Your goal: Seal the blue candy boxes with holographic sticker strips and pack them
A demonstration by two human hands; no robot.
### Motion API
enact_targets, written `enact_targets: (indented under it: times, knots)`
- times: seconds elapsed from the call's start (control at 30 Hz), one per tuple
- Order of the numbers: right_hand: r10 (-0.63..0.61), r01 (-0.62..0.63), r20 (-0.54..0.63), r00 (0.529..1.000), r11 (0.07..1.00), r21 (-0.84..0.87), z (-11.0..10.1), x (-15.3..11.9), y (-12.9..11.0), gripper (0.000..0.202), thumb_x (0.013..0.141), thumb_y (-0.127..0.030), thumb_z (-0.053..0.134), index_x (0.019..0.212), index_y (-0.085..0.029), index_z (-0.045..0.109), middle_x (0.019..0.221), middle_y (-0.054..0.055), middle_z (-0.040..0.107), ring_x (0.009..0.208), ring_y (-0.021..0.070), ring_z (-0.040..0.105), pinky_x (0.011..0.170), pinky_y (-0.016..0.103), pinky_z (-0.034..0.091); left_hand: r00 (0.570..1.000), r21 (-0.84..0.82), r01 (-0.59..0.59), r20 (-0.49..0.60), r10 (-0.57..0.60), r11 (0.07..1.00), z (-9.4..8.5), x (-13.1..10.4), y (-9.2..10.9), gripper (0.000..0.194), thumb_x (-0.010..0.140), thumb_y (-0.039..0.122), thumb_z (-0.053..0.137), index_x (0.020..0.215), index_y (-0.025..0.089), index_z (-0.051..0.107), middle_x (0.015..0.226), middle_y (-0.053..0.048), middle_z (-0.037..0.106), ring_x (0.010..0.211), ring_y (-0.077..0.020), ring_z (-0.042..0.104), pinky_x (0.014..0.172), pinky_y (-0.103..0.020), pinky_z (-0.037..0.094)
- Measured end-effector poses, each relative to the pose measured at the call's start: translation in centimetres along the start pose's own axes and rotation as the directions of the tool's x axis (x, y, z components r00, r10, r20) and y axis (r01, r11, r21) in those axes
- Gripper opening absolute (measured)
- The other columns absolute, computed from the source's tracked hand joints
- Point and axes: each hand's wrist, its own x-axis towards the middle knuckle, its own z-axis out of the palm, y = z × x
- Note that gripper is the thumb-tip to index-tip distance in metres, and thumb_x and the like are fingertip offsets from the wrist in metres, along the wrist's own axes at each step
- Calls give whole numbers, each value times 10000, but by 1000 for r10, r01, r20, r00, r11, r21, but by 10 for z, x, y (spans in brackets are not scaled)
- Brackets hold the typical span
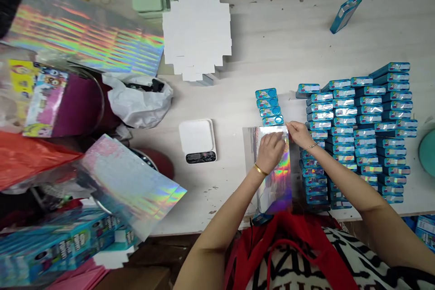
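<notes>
A shiny holographic sheet or bag (275,190) lies on the table in front of my body, its far edge just below a short column of small blue packs (270,112). My left hand (271,150) rests on its upper part, palm down with the fingers extended. At the sheet's far right corner, my right hand (297,134) pinches the edge between thumb and fingers. Right of my right hand stand several columns of blue boxes (344,131), partly covered by my right forearm.
A white scale (197,140) and a pile of white cut card (197,31) are left of centre. Holographic sheets (132,186) overhang the table's left edge near a white plastic bag (139,99). One blue box (345,13) stands far right; a teal round object (427,152) is at the right edge.
</notes>
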Motion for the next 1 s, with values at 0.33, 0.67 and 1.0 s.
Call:
enact_targets:
  times: [0.33,0.67,1.0]
  knots:
    - [-208,193,-201,957,977,-92,-5,-8,-8,599,927,-717,366,957,-200,669,967,126,651,942,258,610,871,394,482,806,-697,260,-224,-547,669,-58,-2,28,136,858,278,697,805,203,596,776,2,639,777,-139,604,764,-294,460]
    - [23,27,-128,992,925,378,-6,-5,-35,495,802,-708,624,811,-214,642,751,4,620,715,158,569,688,297,473,606,-951,247,0,-795,188,-29,55,0,312,669,347,842,733,178,588,676,40,575,650,-83,536,653,-213,437]
    - [43,28,-150,988,897,442,-15,58,-43,500,782,-712,622,743,-218,558,670,-20,574,585,111,503,572,259,421,565,-960,230,-3,-825,161,-9,99,-44,290,661,326,827,727,176,587,685,36,594,646,-87,553,654,-216,449]
